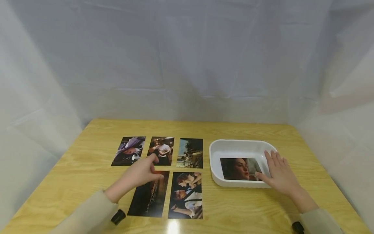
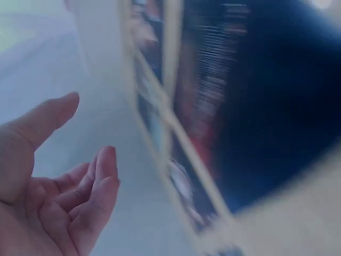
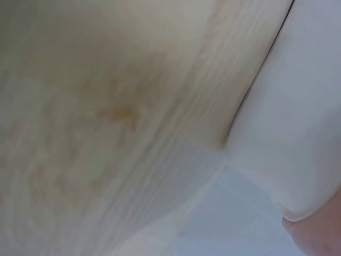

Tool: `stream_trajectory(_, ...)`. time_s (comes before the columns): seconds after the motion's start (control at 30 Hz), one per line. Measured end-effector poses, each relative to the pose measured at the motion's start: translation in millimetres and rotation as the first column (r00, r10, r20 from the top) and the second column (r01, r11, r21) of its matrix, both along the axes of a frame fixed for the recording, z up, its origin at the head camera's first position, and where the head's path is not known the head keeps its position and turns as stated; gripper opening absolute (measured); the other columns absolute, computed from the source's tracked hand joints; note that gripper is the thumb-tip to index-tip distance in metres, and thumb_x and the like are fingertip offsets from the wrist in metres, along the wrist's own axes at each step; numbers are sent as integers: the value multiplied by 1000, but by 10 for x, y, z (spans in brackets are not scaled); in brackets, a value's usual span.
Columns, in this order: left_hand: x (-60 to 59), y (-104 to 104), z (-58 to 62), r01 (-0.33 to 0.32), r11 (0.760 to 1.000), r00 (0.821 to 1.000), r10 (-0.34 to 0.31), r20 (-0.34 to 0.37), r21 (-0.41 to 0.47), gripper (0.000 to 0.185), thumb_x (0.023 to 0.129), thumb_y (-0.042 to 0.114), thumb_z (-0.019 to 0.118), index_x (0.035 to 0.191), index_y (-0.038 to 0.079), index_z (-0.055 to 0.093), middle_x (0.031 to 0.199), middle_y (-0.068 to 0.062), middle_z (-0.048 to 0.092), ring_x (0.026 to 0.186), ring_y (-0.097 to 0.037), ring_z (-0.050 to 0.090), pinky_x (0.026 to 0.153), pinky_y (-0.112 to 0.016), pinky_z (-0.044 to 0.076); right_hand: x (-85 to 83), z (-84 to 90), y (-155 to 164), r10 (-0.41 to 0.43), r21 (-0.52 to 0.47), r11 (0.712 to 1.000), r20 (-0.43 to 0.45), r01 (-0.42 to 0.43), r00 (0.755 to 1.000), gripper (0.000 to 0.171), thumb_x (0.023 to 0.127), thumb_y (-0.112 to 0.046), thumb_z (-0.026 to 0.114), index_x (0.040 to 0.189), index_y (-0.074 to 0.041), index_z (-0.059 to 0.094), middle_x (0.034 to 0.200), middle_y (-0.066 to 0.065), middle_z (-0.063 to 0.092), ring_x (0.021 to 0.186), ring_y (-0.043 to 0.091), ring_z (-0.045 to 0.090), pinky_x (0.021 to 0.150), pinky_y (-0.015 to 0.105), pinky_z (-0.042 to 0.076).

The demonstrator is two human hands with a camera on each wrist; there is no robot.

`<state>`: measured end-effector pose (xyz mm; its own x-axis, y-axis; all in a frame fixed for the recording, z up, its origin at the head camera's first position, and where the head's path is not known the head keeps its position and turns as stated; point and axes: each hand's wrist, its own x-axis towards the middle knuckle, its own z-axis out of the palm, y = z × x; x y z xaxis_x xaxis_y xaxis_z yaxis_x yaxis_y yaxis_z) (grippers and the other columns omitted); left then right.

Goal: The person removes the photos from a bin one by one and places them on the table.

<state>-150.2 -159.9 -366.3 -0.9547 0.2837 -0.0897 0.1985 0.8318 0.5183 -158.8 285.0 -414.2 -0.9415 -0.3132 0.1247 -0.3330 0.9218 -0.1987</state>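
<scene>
Resting flat on the near right rim of the tray (image 1: 216, 152), the right hand (image 1: 279, 174) has its fingers straight and spread, holding nothing; its thumb tip touches the right edge of the photo (image 1: 238, 169) lying inside. That photo's long axis runs left to right, so it lies just left of this grip. The left hand (image 1: 140, 175) hovers over the 5 photos (image 1: 185, 195) on the counter (image 1: 263, 208), fingers loosely curled and empty, well apart from the tray. The right hand is nearer.
</scene>
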Motion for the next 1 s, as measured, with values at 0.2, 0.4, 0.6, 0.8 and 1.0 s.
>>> stream_trajectory(0.2,-235,552,103,127,990,985,-118,-124,67,36,76,21,70,103,7,51,74,1,55,63,-8,53,57,-26,45,-7,7,-8,-3,8,1000,-5,3,1000,87,84,-51,48,137,9,12,136,36,13,125,47,10,98,56,9)
stream_trajectory(0.4,-429,1143,119,239,960,961,-213,-175,149,37,78,23,68,106,5,51,88,-6,57,78,-15,56,65,-26,46,0,-13,-7,-7,14,1000,-5,7,1000,88,84,-51,49,137,9,13,136,36,13,125,47,10,97,57,10)
stream_trajectory(0.6,-552,1611,63,286,940,947,-249,-201,187,43,79,32,65,111,6,51,104,-8,55,94,-17,53,77,-24,44,-9,-12,-13,0,13,1000,-16,0,1000,88,83,-51,49,136,9,14,136,36,14,125,47,10,97,57,10)
stream_trajectory(0.8,-645,1917,-123,318,926,934,-269,-235,202,46,80,31,65,113,3,50,107,-11,54,98,-22,52,79,-25,42,-17,-5,-17,2,9,1000,-12,-2,1000,88,83,-51,50,136,10,13,136,36,13,125,48,10,97,57,10)
stream_trajectory(1.0,-689,2126,-307,301,938,939,-260,-226,172,56,78,38,65,118,2,49,113,-11,53,101,-20,51,81,-25,41,-7,-8,-10,-3,-4,1000,8,3,1000,88,83,-50,51,136,9,14,136,36,13,125,48,9,98,57,8)
